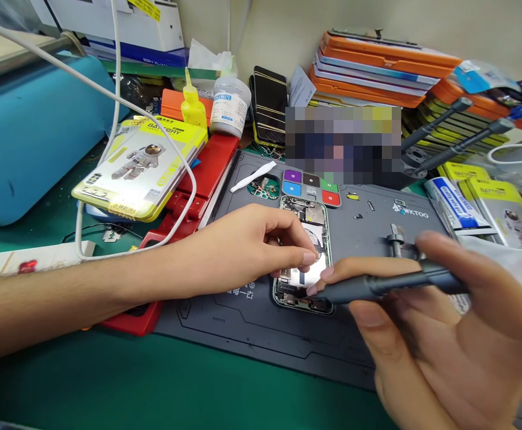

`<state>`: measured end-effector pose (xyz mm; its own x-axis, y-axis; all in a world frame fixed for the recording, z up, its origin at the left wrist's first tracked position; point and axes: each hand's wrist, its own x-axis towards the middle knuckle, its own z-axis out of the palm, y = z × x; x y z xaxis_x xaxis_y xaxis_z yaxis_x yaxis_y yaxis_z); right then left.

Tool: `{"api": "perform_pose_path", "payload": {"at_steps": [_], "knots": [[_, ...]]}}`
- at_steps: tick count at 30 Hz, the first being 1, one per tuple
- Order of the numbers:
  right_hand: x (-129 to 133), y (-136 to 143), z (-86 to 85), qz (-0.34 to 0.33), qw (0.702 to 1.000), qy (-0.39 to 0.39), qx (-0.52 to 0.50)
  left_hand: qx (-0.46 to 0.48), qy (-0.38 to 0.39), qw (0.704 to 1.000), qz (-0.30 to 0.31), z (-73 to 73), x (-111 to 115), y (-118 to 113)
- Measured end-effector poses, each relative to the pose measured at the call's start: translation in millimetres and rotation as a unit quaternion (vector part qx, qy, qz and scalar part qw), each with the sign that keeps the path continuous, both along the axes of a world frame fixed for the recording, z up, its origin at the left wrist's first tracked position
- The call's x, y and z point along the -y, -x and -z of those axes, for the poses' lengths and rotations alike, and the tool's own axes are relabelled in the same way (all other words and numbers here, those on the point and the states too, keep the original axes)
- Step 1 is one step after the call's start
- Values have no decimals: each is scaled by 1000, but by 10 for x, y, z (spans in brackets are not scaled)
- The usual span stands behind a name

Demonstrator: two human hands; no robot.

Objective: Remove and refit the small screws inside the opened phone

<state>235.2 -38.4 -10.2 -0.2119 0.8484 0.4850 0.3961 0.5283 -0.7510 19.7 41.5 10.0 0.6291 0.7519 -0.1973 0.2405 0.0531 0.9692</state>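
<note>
An opened phone (303,278) lies on a dark grey repair mat (252,322), its inner parts and battery exposed. My left hand (279,242) reaches over it from the left, thumb and fingertips closed together above its middle. Whatever they pinch, if anything, is too small to make out. In my right hand (422,334) is a dark grey screwdriver (395,283), held nearly level. Its tip end points left at the phone's lower right corner, and an extended finger of this hand reaches the phone's edge. Part of the phone is hidden under both hands.
A white spudger (254,176) and coloured screw pads (311,184) lie behind the phone, with small loose parts to the right. A red holder (184,206) and a battery box (140,164) stand left. A white cable (153,119) crosses there. More screwdrivers (462,143) stand back right.
</note>
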Motion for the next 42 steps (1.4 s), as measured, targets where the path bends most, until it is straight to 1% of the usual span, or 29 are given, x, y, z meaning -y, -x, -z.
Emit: {"api": "perform_pose_path", "payload": {"at_steps": [1,3,5,7,11,15,19,24,28,30,35,39,42], "knots": [[2,17,-17,14,999,12,-30,-4,-4,1000,2,-1,0,0],[0,49,-58,65,995,21,-79,-6,-10,1000,12,-1,2,3],[-14,70,-95,120,987,1,-110,0,-17,999,28,3,5,10],[-35,73,-114,142,982,-17,-122,4,-24,999,43,8,8,20],[-62,34,-96,124,984,-15,-126,0,-29,998,53,9,17,30],[-67,-2,-64,123,985,-18,-123,-15,-33,998,50,1,21,14],[-58,11,-64,122,986,-29,-108,-10,-22,999,49,-8,20,-1],[-40,38,-84,131,986,-12,-100,-7,-10,998,54,-24,19,11],[-50,41,-88,130,985,2,-117,-3,-12,998,58,-29,21,18],[-57,34,-89,126,982,20,-139,0,-12,998,59,-28,27,17],[-76,-1,-99,84,969,103,-210,4,-3,998,60,-31,38,12],[-112,-14,-117,68,956,143,-248,12,0,998,57,-36,35,7],[-140,-14,-128,67,951,157,-259,21,7,998,55,-38,32,3]]}}
